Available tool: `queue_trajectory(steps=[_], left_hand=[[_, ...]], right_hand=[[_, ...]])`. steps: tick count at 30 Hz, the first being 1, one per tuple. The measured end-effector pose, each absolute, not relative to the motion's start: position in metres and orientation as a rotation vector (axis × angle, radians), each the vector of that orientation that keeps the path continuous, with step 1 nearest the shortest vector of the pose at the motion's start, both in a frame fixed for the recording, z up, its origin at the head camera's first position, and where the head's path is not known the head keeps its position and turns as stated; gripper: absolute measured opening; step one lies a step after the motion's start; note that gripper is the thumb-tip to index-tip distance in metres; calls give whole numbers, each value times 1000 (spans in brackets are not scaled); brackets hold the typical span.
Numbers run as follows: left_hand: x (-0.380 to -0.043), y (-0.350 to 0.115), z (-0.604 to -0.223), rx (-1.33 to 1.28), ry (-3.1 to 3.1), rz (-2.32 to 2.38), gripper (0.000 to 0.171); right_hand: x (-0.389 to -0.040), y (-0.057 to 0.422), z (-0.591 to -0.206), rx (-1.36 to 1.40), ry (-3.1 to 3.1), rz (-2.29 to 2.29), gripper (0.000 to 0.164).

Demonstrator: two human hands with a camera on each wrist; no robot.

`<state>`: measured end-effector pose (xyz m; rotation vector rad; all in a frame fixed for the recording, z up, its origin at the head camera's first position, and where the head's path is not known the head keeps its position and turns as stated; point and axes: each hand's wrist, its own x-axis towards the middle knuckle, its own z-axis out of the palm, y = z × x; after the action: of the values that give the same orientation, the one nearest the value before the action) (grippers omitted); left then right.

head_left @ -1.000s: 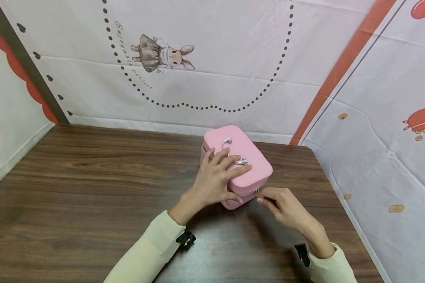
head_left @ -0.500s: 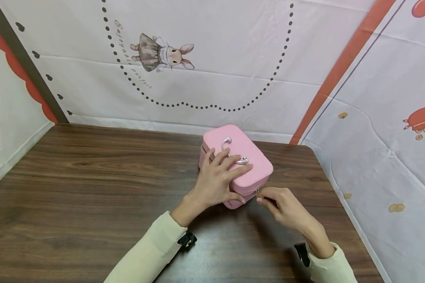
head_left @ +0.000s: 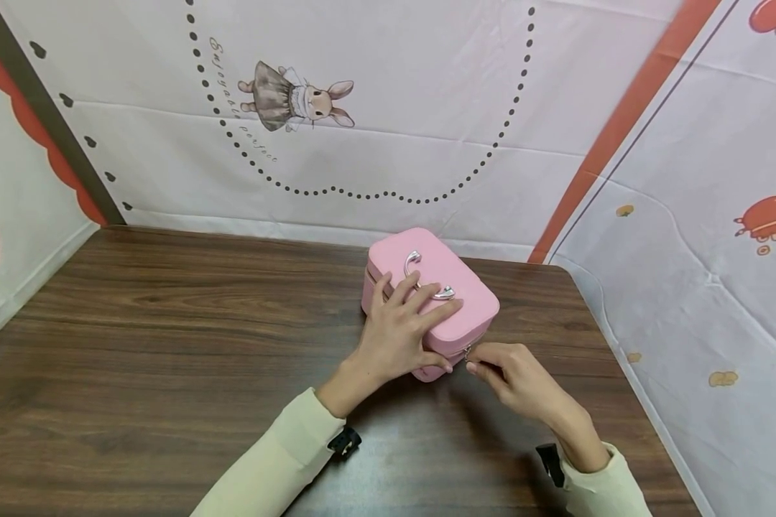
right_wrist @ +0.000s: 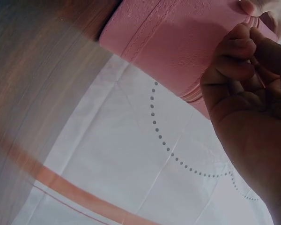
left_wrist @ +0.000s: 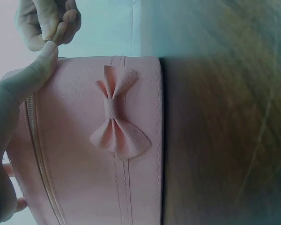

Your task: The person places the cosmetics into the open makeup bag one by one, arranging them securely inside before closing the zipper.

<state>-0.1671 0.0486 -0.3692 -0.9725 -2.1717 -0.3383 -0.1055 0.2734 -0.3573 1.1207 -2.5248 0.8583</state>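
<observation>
A pink zippered case (head_left: 455, 266) with rounded corners stands on the table, lid down and a silver handle (head_left: 445, 293) on top. My left hand (head_left: 394, 330) lies spread over the lid, its thumb down at the near corner beside the zipper. At that corner my right hand (head_left: 524, 377) pinches the small metal zipper pull (head_left: 468, 352) between thumb and forefinger. In the left wrist view a pink bow (left_wrist: 113, 112) decorates the case's side, and the zipper (left_wrist: 42, 164) runs along above it. The right fingertips hide most of the pull in the right wrist view.
The brown wood-grain table (head_left: 168, 345) extends to the left and in front of the case. Behind it hangs a white printed cloth (head_left: 394, 108), close to the case's far corner, and another cloth panel (head_left: 685, 287) borders the right side.
The case has turned slightly, and my left hand has shifted a little to the right with it. My right hand keeps its pinch and has hardly moved, drifting slightly left.
</observation>
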Motion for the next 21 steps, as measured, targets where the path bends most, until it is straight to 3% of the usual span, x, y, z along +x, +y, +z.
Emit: queue_trajectory(steps=[21], left_hand=[[-162, 51, -366, -997, -2241, -251, 98]], right_hand=[[-105, 275, -356, 1133, -2563, 881, 24]])
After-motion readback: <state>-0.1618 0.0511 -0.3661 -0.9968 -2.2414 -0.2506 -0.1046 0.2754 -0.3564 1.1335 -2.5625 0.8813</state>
